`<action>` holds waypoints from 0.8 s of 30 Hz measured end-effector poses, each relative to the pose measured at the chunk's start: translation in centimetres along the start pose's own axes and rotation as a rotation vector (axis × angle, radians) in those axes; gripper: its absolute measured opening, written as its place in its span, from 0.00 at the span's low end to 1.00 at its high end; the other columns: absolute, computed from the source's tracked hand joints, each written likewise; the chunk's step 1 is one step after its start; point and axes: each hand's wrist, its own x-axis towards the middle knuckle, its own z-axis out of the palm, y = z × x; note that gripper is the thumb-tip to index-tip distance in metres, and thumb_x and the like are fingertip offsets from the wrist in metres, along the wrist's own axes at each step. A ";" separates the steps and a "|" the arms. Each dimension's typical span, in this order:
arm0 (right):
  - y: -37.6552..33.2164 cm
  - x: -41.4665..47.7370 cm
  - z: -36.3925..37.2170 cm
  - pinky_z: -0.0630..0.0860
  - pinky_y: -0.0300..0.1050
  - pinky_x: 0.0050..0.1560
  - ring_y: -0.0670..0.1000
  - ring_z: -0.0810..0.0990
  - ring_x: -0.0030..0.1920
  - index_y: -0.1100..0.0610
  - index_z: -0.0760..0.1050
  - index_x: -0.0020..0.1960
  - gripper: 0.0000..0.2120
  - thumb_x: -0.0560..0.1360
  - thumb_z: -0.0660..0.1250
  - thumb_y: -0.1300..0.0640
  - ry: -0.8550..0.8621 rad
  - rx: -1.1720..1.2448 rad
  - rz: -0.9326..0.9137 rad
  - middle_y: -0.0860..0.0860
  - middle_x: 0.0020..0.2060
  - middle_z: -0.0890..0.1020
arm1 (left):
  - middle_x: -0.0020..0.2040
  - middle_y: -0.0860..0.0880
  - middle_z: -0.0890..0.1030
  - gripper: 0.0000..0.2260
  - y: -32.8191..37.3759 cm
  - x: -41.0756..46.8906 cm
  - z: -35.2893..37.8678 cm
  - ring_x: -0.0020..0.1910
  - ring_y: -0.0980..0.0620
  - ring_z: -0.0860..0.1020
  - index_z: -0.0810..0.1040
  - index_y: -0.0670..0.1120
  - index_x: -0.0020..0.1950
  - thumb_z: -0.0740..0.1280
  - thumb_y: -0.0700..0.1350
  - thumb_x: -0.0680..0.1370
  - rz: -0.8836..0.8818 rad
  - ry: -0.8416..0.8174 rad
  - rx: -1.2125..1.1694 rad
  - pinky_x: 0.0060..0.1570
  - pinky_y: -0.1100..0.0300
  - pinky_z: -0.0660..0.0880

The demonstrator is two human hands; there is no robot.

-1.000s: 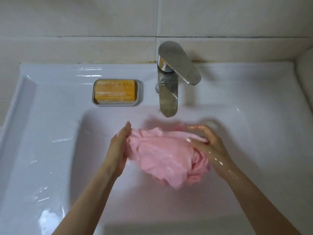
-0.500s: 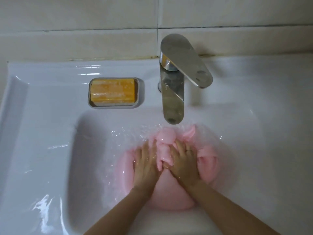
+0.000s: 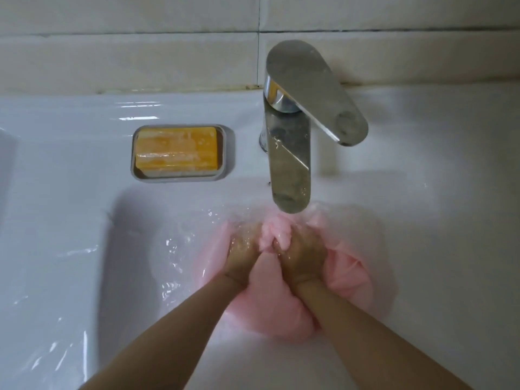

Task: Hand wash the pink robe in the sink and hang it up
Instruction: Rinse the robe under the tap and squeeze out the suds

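Observation:
The pink robe [image 3: 347,277] lies bunched and soaked in the water of the white sink [image 3: 56,249], just below the tap's spout. My left hand [image 3: 242,254] and my right hand [image 3: 302,256] sit side by side in the water, both closed on folds of the robe. A ridge of pink cloth rises between the two hands. Their fingertips are blurred by the rippling water.
A steel tap [image 3: 292,153] with a wide lever stands at the back of the sink, its spout right above my hands. An orange soap bar [image 3: 176,152] rests in a grey dish [image 3: 229,153] to the tap's left. A tiled wall [image 3: 126,38] runs behind.
A second ago both hands held the bundled robe above the basin. They have pushed it down into the water and closed on it, and my head has come nearer.

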 end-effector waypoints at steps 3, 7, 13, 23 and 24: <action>-0.4 0.9 -2.3 0.70 0.42 0.38 0.50 0.78 0.37 0.50 0.79 0.42 0.12 0.73 0.64 0.42 -0.199 0.254 0.297 0.47 0.35 0.81 | 0.39 0.53 0.82 0.09 0.1 0.4 -1.9 0.37 0.59 0.79 0.80 0.52 0.41 0.63 0.54 0.76 0.097 0.061 -0.057 0.39 0.63 0.74; -1.5 -0.1 -7.9 0.74 0.36 0.41 0.41 0.80 0.39 0.47 0.75 0.47 0.09 0.67 0.68 0.53 -0.155 0.733 0.363 0.41 0.37 0.82 | 0.50 0.56 0.81 0.14 1.5 -1.6 -6.1 0.47 0.55 0.80 0.74 0.58 0.56 0.64 0.61 0.74 0.253 0.069 -0.128 0.49 0.58 0.77; -1.2 -2.9 -11.9 0.75 0.45 0.41 0.50 0.77 0.38 0.40 0.75 0.49 0.18 0.64 0.61 0.33 -0.402 0.521 0.272 0.52 0.39 0.81 | 0.50 0.49 0.78 0.29 1.3 -5.6 -6.3 0.54 0.45 0.77 0.72 0.53 0.63 0.54 0.70 0.71 0.048 -0.032 -0.057 0.47 0.55 0.74; -0.2 -4.7 -4.5 0.77 0.56 0.51 0.63 0.74 0.60 0.43 0.70 0.67 0.32 0.65 0.65 0.36 -0.316 -0.108 -0.144 0.57 0.68 0.71 | 0.66 0.34 0.71 0.38 -0.8 -6.8 0.5 0.60 0.32 0.74 0.63 0.46 0.72 0.57 0.66 0.67 -0.082 -0.030 0.282 0.48 0.36 0.74; -0.1 -4.7 -3.7 0.77 0.56 0.51 0.62 0.76 0.58 0.45 0.71 0.66 0.31 0.65 0.66 0.39 -0.285 -0.066 -0.150 0.57 0.64 0.74 | 0.64 0.34 0.74 0.36 -0.9 -6.5 1.0 0.58 0.34 0.76 0.64 0.46 0.70 0.58 0.65 0.68 -0.057 -0.006 0.271 0.46 0.41 0.77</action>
